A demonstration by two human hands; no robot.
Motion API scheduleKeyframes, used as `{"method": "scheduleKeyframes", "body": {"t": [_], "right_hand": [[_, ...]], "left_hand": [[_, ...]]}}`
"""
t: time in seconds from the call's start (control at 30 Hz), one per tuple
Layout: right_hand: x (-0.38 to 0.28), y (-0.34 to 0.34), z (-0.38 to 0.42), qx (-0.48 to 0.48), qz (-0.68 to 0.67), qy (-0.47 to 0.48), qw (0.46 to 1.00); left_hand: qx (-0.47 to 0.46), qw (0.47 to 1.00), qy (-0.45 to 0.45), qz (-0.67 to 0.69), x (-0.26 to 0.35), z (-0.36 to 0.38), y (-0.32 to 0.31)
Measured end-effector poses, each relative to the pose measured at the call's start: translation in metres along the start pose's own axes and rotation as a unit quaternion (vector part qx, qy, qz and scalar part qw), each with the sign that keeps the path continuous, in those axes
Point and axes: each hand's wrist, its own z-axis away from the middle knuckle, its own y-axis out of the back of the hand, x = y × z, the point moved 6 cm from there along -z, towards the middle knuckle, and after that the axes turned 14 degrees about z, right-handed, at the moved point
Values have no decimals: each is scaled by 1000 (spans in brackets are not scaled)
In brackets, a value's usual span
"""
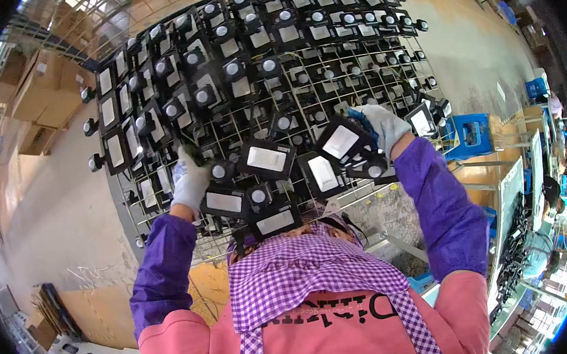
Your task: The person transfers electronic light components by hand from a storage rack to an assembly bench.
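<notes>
Rack point(331, 100) in front of you is loaded with black units point(267, 158), rows running to the far side. Your gloved right hand point(384, 129) has its fingers closed on the right edge of a tilted unit point(341, 142), near right. Your gloved left hand point(189, 179) is part-curled beside another unit point(220, 171), near left; can't tell whether it has hold of anything.

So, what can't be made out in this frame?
All in the head view:
Any print on the pale label beside the right hand: too small.
What the left hand touches: blurred among dark parts.
Shirt lettering: partly covered by checked cloth.
Beneath the black units: hidden by them.
</notes>
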Motion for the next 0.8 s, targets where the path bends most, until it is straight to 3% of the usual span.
{"method": "scheduleKeyframes", "body": {"t": [0.03,0.1,0.17,0.2,0.3,0.37,0.4,0.43,0.47,0.5,0.57,0.63,0.67,0.7,0.77,0.8], "right_hand": [[-2,-1,-3,-25,63,15,998],[-5,-4,-9,-69,188,55,978],[-27,1,-17,-95,375,120,914],[-24,-4,-25,-103,383,116,911],[-15,-22,-38,-142,500,56,852],[-18,-23,-40,-195,466,-17,863],[-26,-23,-42,-221,448,-53,865],[-36,-11,-39,-246,249,-242,905],[-22,-32,-48,-283,387,-135,867],[-7,-53,-52,-312,511,-25,801],[-24,-48,-42,-305,541,8,783],[-66,-31,-25,-333,568,-12,753],[-65,-30,-24,-254,556,-31,791],[-65,-29,-22,-234,530,-49,813],[-78,-16,-14,-148,477,-69,864],[-78,-16,-14,-108,440,-62,889]], "left_hand": [[19,998,-31,-54,2,3,-1],[0,999,21,25,-3,7,3],[-30,990,30,131,0,8,4],[36,975,41,214,-23,10,-1],[55,983,21,173,-40,-1,-5],[-27,996,30,-82,-14,5,-1],[-55,988,-6,-145,-7,-1,-2],[-80,974,-42,-208,8,-4,-1],[-92,969,-13,-228,18,-4,-3],[-60,973,-51,-217,17,-4,1],[-3,972,-129,-196,-2,4,0],[70,976,-156,-132,-9,16,1],[74,981,-166,-66,-6,18,2],[80,982,-172,-1,3,23,6],[-46,952,-68,294,18,10,-5],[-137,876,30,461,73,26,-2]]}}
